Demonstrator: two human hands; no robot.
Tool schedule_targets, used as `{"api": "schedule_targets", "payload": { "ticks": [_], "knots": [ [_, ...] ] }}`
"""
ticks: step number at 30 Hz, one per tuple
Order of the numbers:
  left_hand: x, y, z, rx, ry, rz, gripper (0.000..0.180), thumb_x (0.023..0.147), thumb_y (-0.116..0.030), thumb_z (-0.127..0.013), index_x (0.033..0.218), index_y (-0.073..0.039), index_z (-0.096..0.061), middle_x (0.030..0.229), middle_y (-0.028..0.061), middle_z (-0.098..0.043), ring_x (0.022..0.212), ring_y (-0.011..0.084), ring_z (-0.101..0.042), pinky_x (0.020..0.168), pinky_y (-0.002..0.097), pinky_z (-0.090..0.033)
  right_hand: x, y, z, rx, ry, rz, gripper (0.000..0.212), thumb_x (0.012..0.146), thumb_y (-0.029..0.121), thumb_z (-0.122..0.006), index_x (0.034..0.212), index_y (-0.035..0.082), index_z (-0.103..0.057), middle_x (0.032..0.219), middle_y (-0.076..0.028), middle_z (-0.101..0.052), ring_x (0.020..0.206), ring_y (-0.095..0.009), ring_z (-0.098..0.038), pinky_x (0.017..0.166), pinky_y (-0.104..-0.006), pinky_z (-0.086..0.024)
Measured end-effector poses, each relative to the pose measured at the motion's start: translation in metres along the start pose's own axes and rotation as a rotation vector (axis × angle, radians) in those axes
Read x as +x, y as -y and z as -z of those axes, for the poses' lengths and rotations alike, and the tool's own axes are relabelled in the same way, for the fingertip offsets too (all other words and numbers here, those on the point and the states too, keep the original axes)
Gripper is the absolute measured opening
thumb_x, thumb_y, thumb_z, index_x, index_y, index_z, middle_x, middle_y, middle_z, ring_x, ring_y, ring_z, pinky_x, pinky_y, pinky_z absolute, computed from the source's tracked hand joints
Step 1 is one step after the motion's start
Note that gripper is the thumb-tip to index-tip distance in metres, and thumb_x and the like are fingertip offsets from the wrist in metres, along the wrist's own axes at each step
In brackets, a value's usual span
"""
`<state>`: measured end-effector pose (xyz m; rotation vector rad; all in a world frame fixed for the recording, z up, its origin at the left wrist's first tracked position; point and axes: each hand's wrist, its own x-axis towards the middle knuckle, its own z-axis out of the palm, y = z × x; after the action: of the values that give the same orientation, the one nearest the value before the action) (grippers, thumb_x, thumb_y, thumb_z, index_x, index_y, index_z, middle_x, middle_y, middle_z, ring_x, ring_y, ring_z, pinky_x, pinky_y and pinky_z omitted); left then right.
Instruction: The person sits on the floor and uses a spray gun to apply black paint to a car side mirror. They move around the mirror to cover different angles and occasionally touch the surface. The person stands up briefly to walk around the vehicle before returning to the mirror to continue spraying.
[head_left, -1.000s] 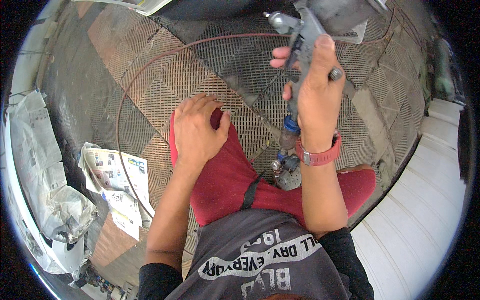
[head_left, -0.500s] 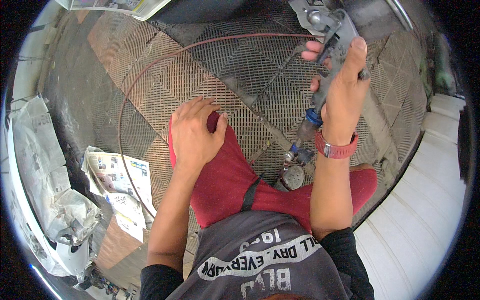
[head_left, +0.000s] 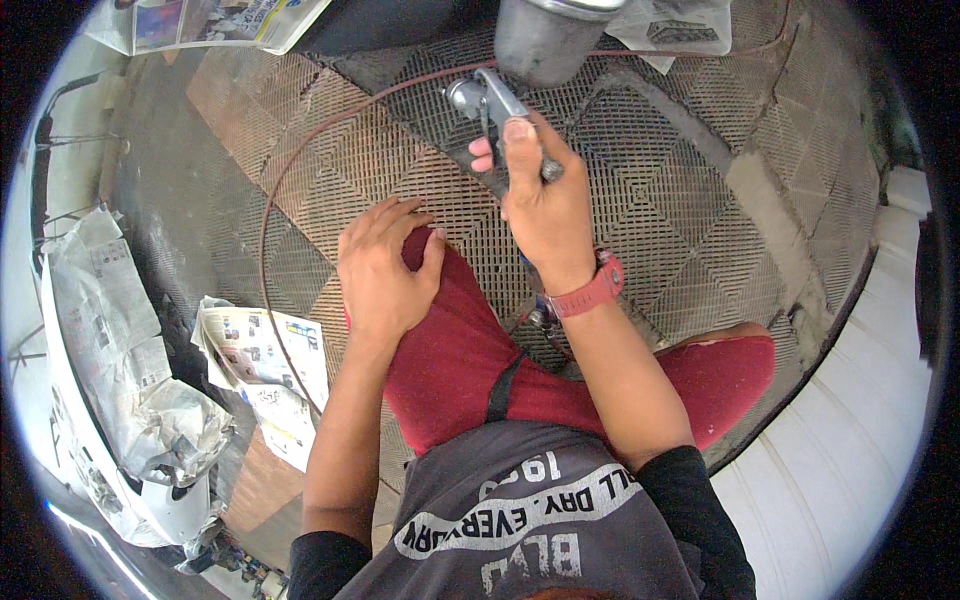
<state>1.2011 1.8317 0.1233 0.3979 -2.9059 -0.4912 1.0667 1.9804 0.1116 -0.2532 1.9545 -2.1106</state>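
My right hand (head_left: 550,215) is wrapped round the handle of a grey metal spray gun (head_left: 502,95), its thumb lying along the top of the body. A large grey paint cup (head_left: 545,45) sits at the gun's far end. Below the wrist with the red watch (head_left: 588,290), part of the gun's hose fitting (head_left: 541,316) shows; the rest of the handle is hidden by the hand. My left hand (head_left: 385,265) lies on my left knee in red trousers (head_left: 450,320), fingers stretched out and holding nothing.
A reddish air hose (head_left: 264,235) loops across the grated floor mats (head_left: 640,200). Newspaper sheets (head_left: 265,350) lie at left, beside a white paper-masked panel (head_left: 95,420). Dark curved panel (head_left: 390,20) at the top. White ribbed surface (head_left: 830,430) at right.
My right hand has swung to the left with the spray gun, and the paint cup has moved left with it. My left hand stays on the knee.
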Motion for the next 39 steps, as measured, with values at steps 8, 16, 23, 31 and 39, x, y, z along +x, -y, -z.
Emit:
{"api": "schedule_targets", "payload": {
  "ticks": [8, 16, 23, 31, 39],
  "knots": [
    [-0.008, 0.004, 0.006, 0.031, -0.011, 0.003, 0.018, 0.091, -0.02, -0.081, 0.105, -0.007, -0.082, 0.126, 0.0084, -0.08, 0.13, 0.0336, -0.069, 0.113, 0.0492, -0.047, 0.002, 0.0, 0.017, -0.034, -0.091, -0.034, 0.057, 0.118, 0.052, -0.052, 0.137, 0.002, -0.071, 0.102, -0.008, -0.081, 0.063, -0.005, -0.062, 0.049, -0.0228, -0.046],
    [-0.006, 0.001, 0.003, 0.0, -0.02, -0.012, 0.021, 0.09, -0.021, -0.082, 0.104, -0.007, -0.082, 0.125, 0.0097, -0.08, 0.13, 0.0336, -0.069, 0.114, 0.049, -0.047, 0.014, 0.044, -0.002, -0.049, -0.109, 0.116, 0.055, 0.118, 0.049, -0.052, 0.134, 0.0, -0.072, 0.095, -0.007, -0.079, 0.072, -0.007, -0.066, 0.06, -0.0242, -0.051],
    [-0.006, 0.001, 0.002, -0.006, -0.014, 0.001, 0.021, 0.09, -0.022, -0.082, 0.104, -0.007, -0.083, 0.126, 0.0095, -0.08, 0.131, 0.0324, -0.069, 0.115, 0.0486, -0.046, 0.022, 0.035, -0.024, -0.051, -0.035, 0.116, 0.055, 0.118, 0.049, -0.053, 0.131, -0.001, -0.073, 0.09, -0.006, -0.078, 0.077, -0.01, -0.07, 0.064, -0.0252, -0.054],
    [-0.008, 0.003, 0.008, -0.031, -0.031, 0.004, 0.022, 0.09, -0.023, -0.082, 0.105, -0.008, -0.083, 0.125, 0.0094, -0.08, 0.131, 0.0323, -0.069, 0.114, 0.0482, -0.046, 0.032, 0.061, -0.008, -0.011, -0.146, 0.098, 0.061, 0.118, 0.054, -0.048, 0.127, -0.001, -0.073, 0.096, -0.009, -0.08, 0.074, -0.01, -0.072, 0.049, -0.0243, -0.05],
    [-0.006, 0.005, 0.006, -0.038, -0.053, -0.016, 0.021, 0.09, -0.021, -0.082, 0.106, -0.008, -0.082, 0.124, 0.01, -0.08, 0.128, 0.0347, -0.07, 0.114, 0.0499, -0.048, 0.016, 0.092, 0.001, 0.078, -0.142, -0.003, 0.054, 0.118, 0.048, -0.052, 0.126, -0.001, -0.074, 0.094, -0.008, -0.078, 0.076, -0.011, -0.071, 0.055, -0.0266, -0.052]
  ]
}}
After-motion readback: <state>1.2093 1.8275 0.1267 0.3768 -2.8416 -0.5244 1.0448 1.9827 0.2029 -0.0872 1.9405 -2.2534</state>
